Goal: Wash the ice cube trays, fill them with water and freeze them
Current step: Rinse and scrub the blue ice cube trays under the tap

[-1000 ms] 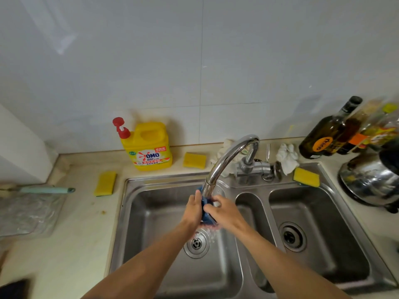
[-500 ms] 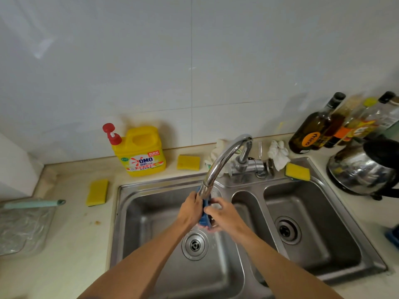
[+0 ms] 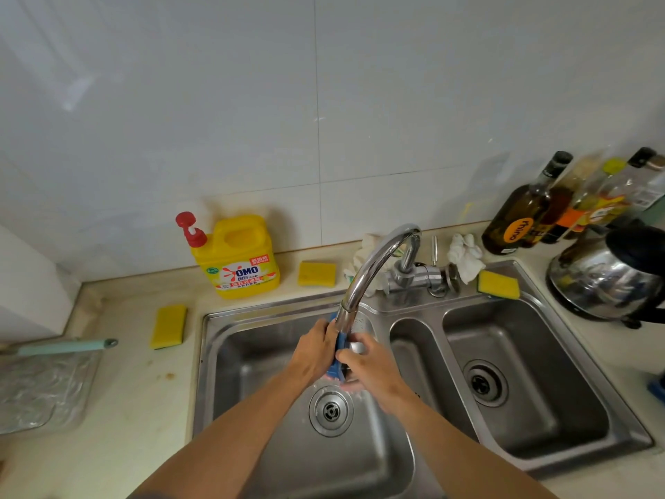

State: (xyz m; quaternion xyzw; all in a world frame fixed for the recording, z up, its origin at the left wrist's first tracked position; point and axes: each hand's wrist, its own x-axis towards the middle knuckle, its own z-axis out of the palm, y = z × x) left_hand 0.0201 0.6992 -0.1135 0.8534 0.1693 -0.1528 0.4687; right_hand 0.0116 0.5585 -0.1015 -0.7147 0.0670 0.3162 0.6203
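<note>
**Item inspected:** one blue ice cube tray (image 3: 340,345), held over the left basin (image 3: 230,361) of a steel double sink, directly under the mouth of the faucet (image 3: 374,268). The tray stands on edge. Its long axis runs from 12 o'clock to 6 o'clock, with the upper end close against the spout and the lower end pointing at the basin drain (image 3: 330,411). Which face carries the cells cannot be determined.

**Grip:** the left hand (image 3: 313,351) clasps the tray from 9 o'clock with its fingers curled onto the edge. The right hand (image 3: 372,369) clasps it from 3 o'clock. Both grips are closed on the tray, which sits between the two hands.

**Containers:**
- The left basin shows a wet sheen round its drain.
- The right basin (image 3: 521,372), at 3 o'clock of the hands, shows its strainer (image 3: 484,382).
- A yellow detergent jug (image 3: 239,261) with a red pump stands on the desk (image 3: 136,408) at 11 o'clock of the tray. Its contents are not visible.
- Bottles (image 3: 518,210) at 2 o'clock hold dark and amber liquids.
- A steel kettle (image 3: 608,279) sits just beside the bottles.
- A clear plastic container (image 3: 43,390) lies at 9 o'clock with a teal handle (image 3: 64,347) across its rim. Its contents are indistinct.

**Other items:** one yellow sponge (image 3: 168,326) lies at 9 o'clock of the sink. A second sponge (image 3: 316,273) lies beside the jug, and a third sponge (image 3: 498,283) lies on the sink's back rim.
</note>
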